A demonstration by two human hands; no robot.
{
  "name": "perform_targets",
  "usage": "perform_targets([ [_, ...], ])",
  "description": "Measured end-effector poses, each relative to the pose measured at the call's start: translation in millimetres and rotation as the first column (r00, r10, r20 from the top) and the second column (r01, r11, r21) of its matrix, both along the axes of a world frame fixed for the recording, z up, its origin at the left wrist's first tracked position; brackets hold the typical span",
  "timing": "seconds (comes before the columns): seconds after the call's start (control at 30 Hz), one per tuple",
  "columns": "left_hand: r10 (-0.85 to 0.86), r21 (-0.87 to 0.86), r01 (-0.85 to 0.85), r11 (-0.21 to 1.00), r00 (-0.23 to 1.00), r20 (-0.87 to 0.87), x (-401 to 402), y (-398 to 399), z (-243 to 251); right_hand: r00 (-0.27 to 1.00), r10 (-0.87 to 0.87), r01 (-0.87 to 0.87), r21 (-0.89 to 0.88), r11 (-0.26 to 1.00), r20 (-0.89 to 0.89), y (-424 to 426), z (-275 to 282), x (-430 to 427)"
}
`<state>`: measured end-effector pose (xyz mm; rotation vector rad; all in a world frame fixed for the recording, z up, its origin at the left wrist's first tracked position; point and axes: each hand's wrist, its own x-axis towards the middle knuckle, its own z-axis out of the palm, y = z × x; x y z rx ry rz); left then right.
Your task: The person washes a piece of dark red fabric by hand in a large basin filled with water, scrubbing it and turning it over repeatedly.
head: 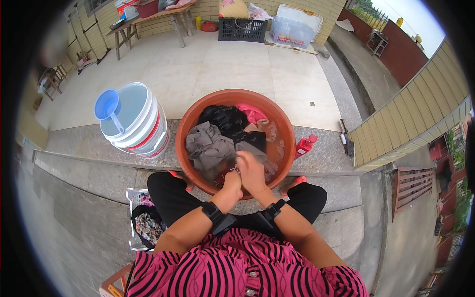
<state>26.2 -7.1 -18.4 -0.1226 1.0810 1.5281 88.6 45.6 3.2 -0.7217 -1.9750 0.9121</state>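
A round terracotta-coloured plastic basin (pixel 182 148) stands in front of me, partly filled with water. Wet clothes lie in it: a grey garment (pixel 209 143), black cloth (pixel 222 118) and a bright pink piece (pixel 251 112). My left hand (pixel 232 185) and my right hand (pixel 252 169) meet over the basin's near side, fingers curled against each other. A dark red patch, seemingly cloth, shows beside my left hand in the water. Whatever lies between my fingers is mostly hidden, so I cannot tell whether either hand grips it.
Left of the basin stands a white bucket (pixel 150 135) of water, with a blue dipper (pixel 107 104) at its rim. A red pump bottle (pixel 305 146) is at the right. By my left leg sits a white basket (pixel 133 222) with clothes. Two brushes (pixel 343 135) lie near the wall.
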Motion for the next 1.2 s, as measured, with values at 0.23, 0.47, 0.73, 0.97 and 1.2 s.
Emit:
perform_targets([
  [0.23,-0.155,0.559,0.145,0.816,0.987,-0.029,-20,0,-60,0.992,0.118,-0.119,-0.027,0.992,-0.049,-26,16,2],
  [0.47,0.057,-0.179,-0.084,0.98,0.986,-0.154,1,5,-10,0.998,-0.002,0.018,-0.26,0.965,0.062,16,-16,13],
  [0.73,0.114,0.069,-0.111,0.991,0.992,-0.045,-19,10,-14,0.978,0.182,-0.206,-0.412,0.887,-0.098,25,-53,37],
  [0.97,-0.007,0.054,0.003,0.999,0.998,0.068,-29,9,-25,0.977,0.176,-0.206,-0.309,0.929,-0.122,-8,20,27],
  [1.2,0.042,0.039,-0.046,0.998,0.995,0.09,9,18,-20,0.994,-0.022,0.023,-0.009,1.0,0.108,9,-5,18],
])
